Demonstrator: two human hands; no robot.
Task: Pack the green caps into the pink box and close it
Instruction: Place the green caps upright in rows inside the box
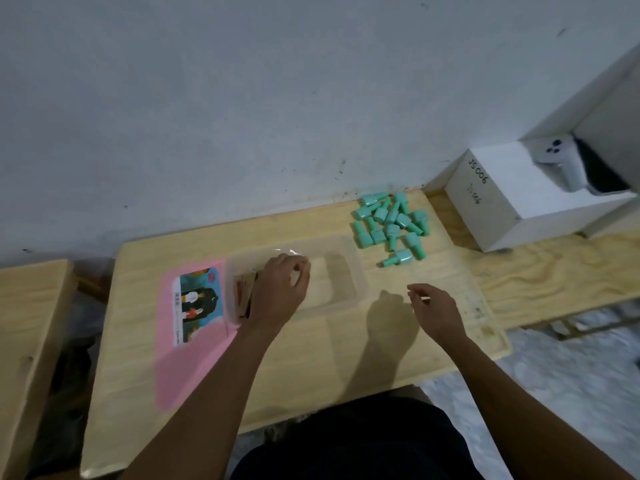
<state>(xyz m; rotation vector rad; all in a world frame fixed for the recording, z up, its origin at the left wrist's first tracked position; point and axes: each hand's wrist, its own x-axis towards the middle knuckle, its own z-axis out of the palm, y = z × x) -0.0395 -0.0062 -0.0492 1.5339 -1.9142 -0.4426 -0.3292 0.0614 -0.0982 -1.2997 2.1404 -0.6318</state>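
A pile of several green caps [391, 223] lies on the wooden table [346, 351] at the back right, near the wall. The box [358, 275] is a clear tub standing open in the middle of the table. Its pink lid [194, 344], with a picture label, lies flat to the left of it. My left hand [280, 292] reaches into the left end of the box, fingers curled over some brown pieces [242, 289]; whether it grips them is hidden. My right hand [436, 310] hovers right of the box, fingers loosely apart and holding nothing.
A white carton [491, 209] with handwriting stands at the back right beside the caps, and a white device [561, 161] sits on top of it. A wooden crate [31, 323] stands left of the table. The wall runs along the table's far edge.
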